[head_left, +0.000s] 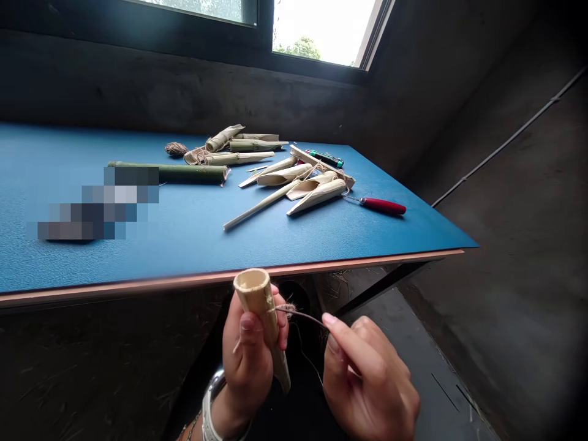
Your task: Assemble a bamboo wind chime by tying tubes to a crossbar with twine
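Snugly, left fingers (283, 334) wrap a bamboo tube (258, 301) while right fingers (349, 340) pinch a dark strand (307, 316).

The left hand (248, 364) sits between 6 and 7 o'clock, closed in a grip. Its thumb (250, 331) stands nearly upright, tip toward 12 o'clock, nail in view. The left fingers (282, 334) curl around the far side, their tips showing to the thumb's 3 o'clock. The left wrist (229, 413) lies lower, the forearm (197, 429) leaving view toward 7 o'clock.

The right hand (374, 380), apart at 5 o'clock, pinches: its index finger (353, 346) reaches toward 10 o'clock, the bent thumb close beneath. The remaining right fingers fold inward; the right wrist is out of view.
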Demonstrator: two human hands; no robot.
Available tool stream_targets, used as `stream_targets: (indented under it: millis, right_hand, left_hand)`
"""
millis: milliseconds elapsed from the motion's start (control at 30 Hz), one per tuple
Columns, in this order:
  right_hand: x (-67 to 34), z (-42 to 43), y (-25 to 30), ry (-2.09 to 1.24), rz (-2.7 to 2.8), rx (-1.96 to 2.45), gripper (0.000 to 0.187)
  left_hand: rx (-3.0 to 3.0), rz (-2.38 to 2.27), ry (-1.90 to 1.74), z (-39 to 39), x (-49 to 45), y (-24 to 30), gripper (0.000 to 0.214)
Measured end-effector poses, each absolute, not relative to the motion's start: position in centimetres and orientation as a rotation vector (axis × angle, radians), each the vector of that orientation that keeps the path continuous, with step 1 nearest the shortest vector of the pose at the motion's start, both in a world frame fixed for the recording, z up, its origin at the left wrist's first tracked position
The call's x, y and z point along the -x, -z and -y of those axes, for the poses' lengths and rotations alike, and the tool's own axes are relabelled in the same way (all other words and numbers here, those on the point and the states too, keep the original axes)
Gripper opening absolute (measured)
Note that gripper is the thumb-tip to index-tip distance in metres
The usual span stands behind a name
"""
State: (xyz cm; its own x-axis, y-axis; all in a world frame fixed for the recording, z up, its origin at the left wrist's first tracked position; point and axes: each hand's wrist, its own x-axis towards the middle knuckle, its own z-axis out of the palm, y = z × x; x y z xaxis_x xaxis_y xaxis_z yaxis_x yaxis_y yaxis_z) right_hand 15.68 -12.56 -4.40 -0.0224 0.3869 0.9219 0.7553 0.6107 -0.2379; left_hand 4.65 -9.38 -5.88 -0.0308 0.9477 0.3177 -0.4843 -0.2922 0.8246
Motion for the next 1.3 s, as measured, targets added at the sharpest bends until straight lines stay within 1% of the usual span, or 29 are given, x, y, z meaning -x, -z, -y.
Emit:
stream_targets:
  millis: [167, 300, 400, 533, 633, 733, 800, 867, 900, 967, 1033, 1067, 1133, 1167, 1300]
  right_hand:
    - [-15.8, 12.6, 4.6, 0.373, 1.658, 0.967, 0.033]
    - [-15.7, 12.1, 4.1, 0.271, 1.706, 1.078, 0.025]
    - [-15.7, 11.4, 3.9, 0.089, 1.787, 1.183, 0.020]
    - [-16.0, 10.4, 4.5, -0.269, 1.747, 1.196, 0.015]
    - [-16.0, 10.2, 5.0, -0.416, 1.587, 1.150, 0.012]
    - [-15.5, 10.5, 5.1, -0.599, 1.534, 1.060, 0.014]
    - [-15.1, 10.7, 5.1, -0.660, 1.522, 1.048, 0.013]
    - [-15.5, 10.3, 5.3, -0.590, 1.537, 1.090, 0.011]
    - [-16.0, 9.8, 5.4, -0.475, 1.540, 1.131, 0.011]
    - [-18.1, 7.9, 5.5, -0.087, 1.490, 1.278, 0.018]
    - [-21.1, 5.5, 5.3, 0.342, 1.422, 1.578, 0.035]
    - [-22.6, 4.4, 5.1, 0.436, 1.473, 1.734, 0.035]
    - [-25.1, 2.8, 4.4, 0.451, 1.649, 1.925, 0.032]
    - [-26.0, 2.4, 4.1, 0.400, 1.756, 1.951, 0.032]
    - [-27.9, 2.8, 3.1, 0.137, 2.092, 1.772, 0.027]
  left_hand:
    - [-0.990, -0.608, -1.569, 9.5, -4.7, 5.6, 0.036]
    - [-0.912, -0.555, -1.507, 9.6, -4.5, 5.2, 0.036]
    - [-0.910, -0.556, -1.436, 9.5, -4.3, 4.9, 0.037]
    - [-0.923, -0.623, -1.335, 9.2, -4.3, 4.7, 0.038]
    - [-0.910, -0.658, -1.246, 9.0, -4.5, 4.7, 0.039]
    - [-0.899, -0.724, -1.217, 9.0, -4.7, 5.0, 0.039]
    - [-0.901, -0.774, -1.218, 9.0, -4.7, 5.3, 0.039]
    - [-0.924, -0.798, -1.208, 8.8, -4.6, 5.6, 0.040]
    - [-0.936, -0.798, -1.205, 8.6, -4.4, 5.6, 0.040]
    - [-0.942, -0.792, -1.246, 8.1, -4.0, 5.4, 0.038]
    - [-0.954, -0.801, -1.300, 7.5, -3.8, 4.9, 0.037]
    - [-0.969, -0.817, -1.302, 7.4, -3.7, 4.6, 0.037]
    - [-1.000, -0.857, -1.251, 7.2, -3.8, 4.1, 0.037]
    - [-0.999, -0.871, -1.218, 7.2, -3.8, 4.0, 0.038]
    - [-0.905, -0.854, -1.210, 7.2, -3.2, 4.0, 0.039]
